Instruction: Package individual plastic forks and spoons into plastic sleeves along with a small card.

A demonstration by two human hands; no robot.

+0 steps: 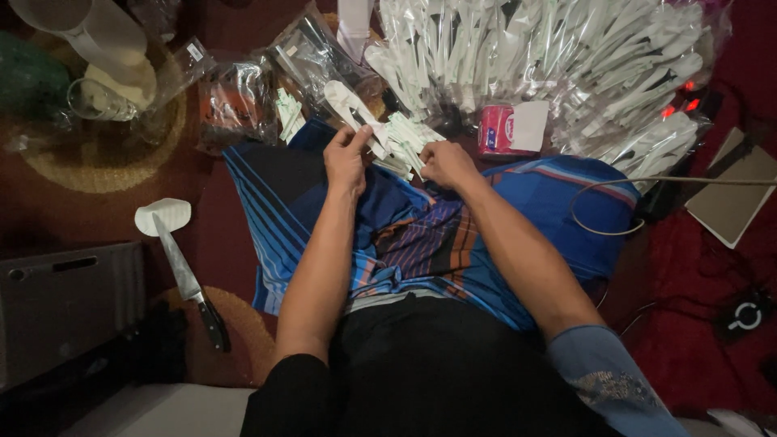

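The left hand (346, 160) pinches a white plastic spoon (350, 108) between thumb and fingers. The right hand (445, 164) is closed on a small bundle of white paper packets (405, 142), just beside the spoon. The spoon is pale, flat-handled and sleeved in clear film; its long axis runs up and to the left, bowl end away from the person. Both hands work over a blue striped cloth (534, 210) on the lap. Beyond them lies a big heap of clear-wrapped spoons (566, 65), fanned outward. A small red and white roll (506, 129) sits between heap and cloth. At far left a knife (190, 283) lies on the dark red floor.
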